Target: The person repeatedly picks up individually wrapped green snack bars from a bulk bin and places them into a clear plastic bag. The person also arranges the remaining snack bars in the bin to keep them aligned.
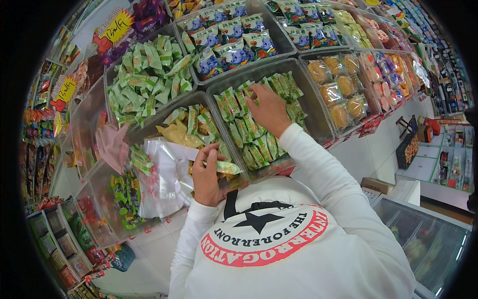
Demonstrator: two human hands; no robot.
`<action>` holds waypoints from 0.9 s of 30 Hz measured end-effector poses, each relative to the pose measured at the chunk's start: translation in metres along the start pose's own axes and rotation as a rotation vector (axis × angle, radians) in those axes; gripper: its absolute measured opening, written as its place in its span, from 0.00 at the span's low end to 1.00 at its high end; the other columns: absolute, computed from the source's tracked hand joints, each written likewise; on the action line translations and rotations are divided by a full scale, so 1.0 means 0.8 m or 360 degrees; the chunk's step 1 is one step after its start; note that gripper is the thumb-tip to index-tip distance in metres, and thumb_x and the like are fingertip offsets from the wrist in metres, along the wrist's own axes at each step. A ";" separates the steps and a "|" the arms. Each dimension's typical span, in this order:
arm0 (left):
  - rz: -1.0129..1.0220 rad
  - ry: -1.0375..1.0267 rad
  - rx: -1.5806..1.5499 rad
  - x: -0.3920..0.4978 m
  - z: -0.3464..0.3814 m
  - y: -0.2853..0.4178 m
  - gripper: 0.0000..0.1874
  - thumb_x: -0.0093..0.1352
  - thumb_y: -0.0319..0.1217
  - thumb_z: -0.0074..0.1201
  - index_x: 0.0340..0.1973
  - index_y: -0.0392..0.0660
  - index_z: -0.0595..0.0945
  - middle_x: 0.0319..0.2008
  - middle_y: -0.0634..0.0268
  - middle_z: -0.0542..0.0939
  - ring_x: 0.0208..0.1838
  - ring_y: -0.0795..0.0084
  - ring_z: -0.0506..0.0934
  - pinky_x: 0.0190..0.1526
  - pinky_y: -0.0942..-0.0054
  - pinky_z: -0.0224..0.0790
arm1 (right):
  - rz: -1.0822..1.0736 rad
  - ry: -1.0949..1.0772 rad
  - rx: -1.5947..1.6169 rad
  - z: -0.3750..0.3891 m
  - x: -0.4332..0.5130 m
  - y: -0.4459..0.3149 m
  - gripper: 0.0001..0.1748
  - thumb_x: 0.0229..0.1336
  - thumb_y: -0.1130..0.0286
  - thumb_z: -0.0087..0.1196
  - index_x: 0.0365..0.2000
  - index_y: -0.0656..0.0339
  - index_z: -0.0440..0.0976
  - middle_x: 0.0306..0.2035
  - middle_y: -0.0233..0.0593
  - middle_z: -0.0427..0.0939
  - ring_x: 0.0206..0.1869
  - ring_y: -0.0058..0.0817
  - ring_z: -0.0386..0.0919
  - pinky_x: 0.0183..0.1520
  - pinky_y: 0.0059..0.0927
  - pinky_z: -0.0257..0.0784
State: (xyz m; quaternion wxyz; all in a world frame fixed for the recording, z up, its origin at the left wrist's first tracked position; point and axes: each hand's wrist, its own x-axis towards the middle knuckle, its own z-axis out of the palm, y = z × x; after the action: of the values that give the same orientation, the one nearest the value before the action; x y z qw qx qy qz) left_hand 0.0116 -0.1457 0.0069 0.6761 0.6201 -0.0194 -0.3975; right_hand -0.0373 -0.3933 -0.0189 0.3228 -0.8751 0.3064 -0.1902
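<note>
My left hand (206, 179) holds a small green-wrapped snack packet (228, 168), its end sticking out to the right past the thumb. It is over the front part of a plastic bin (233, 144) with loose green packets and yellow wrapping. My right hand (269, 110) reaches into the neighbouring grey bin (317, 108), its curled fingers at the upper row of green packets (264, 147). Those packets lie side by side in rows. Whether the right fingers grip a packet is hidden. Clear plastic bags (164, 179) lie left of my left hand.
A pink cloth (113, 147) hangs over a divider at the left. Behind is a bin heaped with pale green packets (149, 74), beside bagged snacks with elephant pictures (233, 54). Round wrapped cakes (345, 86) fill the right-hand bin. A glass-topped freezer (422, 239) stands at lower right.
</note>
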 end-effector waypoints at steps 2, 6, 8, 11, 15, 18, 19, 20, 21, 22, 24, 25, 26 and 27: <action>0.0180 0.0051 0.0174 0.005 0.000 -0.002 0.14 0.79 0.34 0.49 0.53 0.39 0.80 0.37 0.67 0.81 0.38 0.80 0.77 0.42 0.78 0.72 | 0.0233 -0.0397 0.0471 -0.023 -0.027 -0.039 0.19 0.63 0.61 0.61 0.48 0.63 0.77 0.35 0.45 0.82 0.37 0.34 0.82 0.41 0.40 0.76; 0.0373 0.0077 0.0296 0.007 0.010 0.003 0.12 0.77 0.32 0.52 0.51 0.40 0.82 0.41 0.65 0.82 0.46 0.76 0.77 0.52 0.75 0.69 | 0.0498 -0.1077 0.1271 -0.024 -0.088 -0.062 0.17 0.67 0.63 0.60 0.49 0.64 0.76 0.34 0.38 0.83 0.34 0.21 0.79 0.35 0.28 0.75; 0.0444 0.0052 0.0448 0.003 0.019 0.012 0.12 0.76 0.30 0.53 0.52 0.39 0.81 0.43 0.64 0.82 0.49 0.76 0.77 0.55 0.75 0.69 | 0.0540 -0.1083 0.1483 -0.023 -0.103 -0.068 0.17 0.68 0.64 0.59 0.49 0.65 0.75 0.33 0.35 0.83 0.32 0.19 0.79 0.34 0.24 0.75; 0.0406 -0.0065 0.0229 0.002 0.018 0.009 0.13 0.75 0.27 0.54 0.54 0.37 0.79 0.46 0.64 0.82 0.50 0.74 0.78 0.56 0.74 0.69 | 0.0630 -0.0934 0.1541 -0.026 -0.111 -0.073 0.14 0.70 0.64 0.57 0.47 0.65 0.75 0.31 0.32 0.83 0.29 0.19 0.79 0.32 0.22 0.74; 0.0431 -0.0283 0.0142 -0.001 0.016 0.008 0.14 0.77 0.27 0.51 0.56 0.37 0.76 0.45 0.61 0.81 0.44 0.75 0.79 0.50 0.74 0.73 | 0.0904 -0.0965 0.1522 -0.045 -0.105 -0.069 0.13 0.73 0.60 0.52 0.44 0.60 0.75 0.27 0.29 0.81 0.26 0.15 0.76 0.27 0.18 0.66; 0.0223 -0.0314 0.0184 -0.003 0.018 0.018 0.14 0.76 0.26 0.52 0.56 0.36 0.76 0.42 0.62 0.81 0.40 0.77 0.79 0.43 0.78 0.73 | 0.1049 -0.1080 0.1647 -0.053 -0.107 -0.065 0.15 0.75 0.56 0.48 0.43 0.58 0.75 0.27 0.29 0.81 0.26 0.14 0.75 0.27 0.17 0.63; 0.0194 -0.0318 0.0170 -0.002 0.017 0.018 0.14 0.76 0.26 0.53 0.56 0.36 0.76 0.42 0.62 0.81 0.39 0.78 0.78 0.42 0.79 0.73 | 0.1089 -0.1122 0.1703 -0.054 -0.109 -0.064 0.16 0.75 0.55 0.47 0.43 0.58 0.75 0.28 0.30 0.81 0.26 0.15 0.75 0.27 0.18 0.63; 0.0164 -0.0320 0.0157 0.001 0.016 0.016 0.14 0.76 0.26 0.53 0.55 0.36 0.76 0.41 0.63 0.81 0.38 0.78 0.78 0.40 0.80 0.72 | 0.1044 -0.1100 0.1706 -0.053 -0.111 -0.061 0.16 0.75 0.56 0.48 0.44 0.58 0.76 0.29 0.30 0.81 0.28 0.15 0.75 0.29 0.19 0.65; 0.0135 -0.0324 0.0143 0.002 0.015 0.015 0.14 0.76 0.26 0.53 0.55 0.36 0.76 0.40 0.63 0.81 0.37 0.79 0.78 0.38 0.80 0.71 | 0.0999 -0.1078 0.1709 -0.051 -0.113 -0.057 0.16 0.75 0.56 0.49 0.44 0.59 0.76 0.31 0.31 0.82 0.30 0.16 0.76 0.31 0.20 0.67; 0.0098 -0.0316 0.0134 0.003 0.014 0.015 0.14 0.76 0.26 0.54 0.55 0.36 0.76 0.40 0.63 0.81 0.37 0.79 0.77 0.38 0.80 0.71 | 0.0954 -0.1055 0.1712 -0.048 -0.115 -0.052 0.16 0.74 0.57 0.49 0.44 0.60 0.77 0.32 0.32 0.82 0.31 0.16 0.76 0.33 0.21 0.69; 0.0027 -0.0310 0.0114 0.006 0.014 0.015 0.14 0.75 0.26 0.54 0.55 0.36 0.76 0.39 0.64 0.81 0.36 0.80 0.77 0.38 0.80 0.71 | 0.0628 -0.0794 0.1405 -0.026 -0.118 -0.042 0.14 0.71 0.59 0.55 0.42 0.61 0.78 0.32 0.32 0.82 0.33 0.17 0.77 0.36 0.23 0.70; 0.0049 -0.0322 0.0189 0.005 0.015 0.015 0.14 0.75 0.26 0.54 0.56 0.36 0.76 0.40 0.63 0.81 0.36 0.80 0.77 0.37 0.81 0.70 | 0.0469 -0.0660 0.1245 -0.020 -0.119 -0.038 0.13 0.69 0.61 0.57 0.41 0.62 0.78 0.32 0.32 0.82 0.33 0.17 0.77 0.37 0.23 0.70; 0.0072 -0.0335 0.0264 0.003 0.014 0.016 0.15 0.75 0.26 0.54 0.56 0.36 0.77 0.40 0.63 0.81 0.35 0.80 0.76 0.37 0.81 0.70 | 0.0367 -0.0734 0.1181 -0.022 -0.124 -0.032 0.13 0.67 0.62 0.59 0.42 0.63 0.78 0.33 0.33 0.83 0.35 0.19 0.77 0.39 0.24 0.71; 0.0100 -0.0343 0.0329 0.000 0.015 0.016 0.15 0.75 0.25 0.55 0.56 0.36 0.77 0.41 0.63 0.81 0.35 0.80 0.76 0.37 0.81 0.70 | 0.0259 -0.0814 0.1105 -0.036 -0.122 -0.043 0.14 0.65 0.64 0.61 0.43 0.64 0.78 0.34 0.34 0.83 0.36 0.20 0.78 0.41 0.25 0.72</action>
State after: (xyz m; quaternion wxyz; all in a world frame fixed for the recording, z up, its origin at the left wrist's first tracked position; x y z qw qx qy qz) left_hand 0.0121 -0.1567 0.0204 0.6148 0.6392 -0.1520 -0.4363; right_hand -0.1111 -0.3213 0.0121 0.6772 -0.7066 0.2025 -0.0329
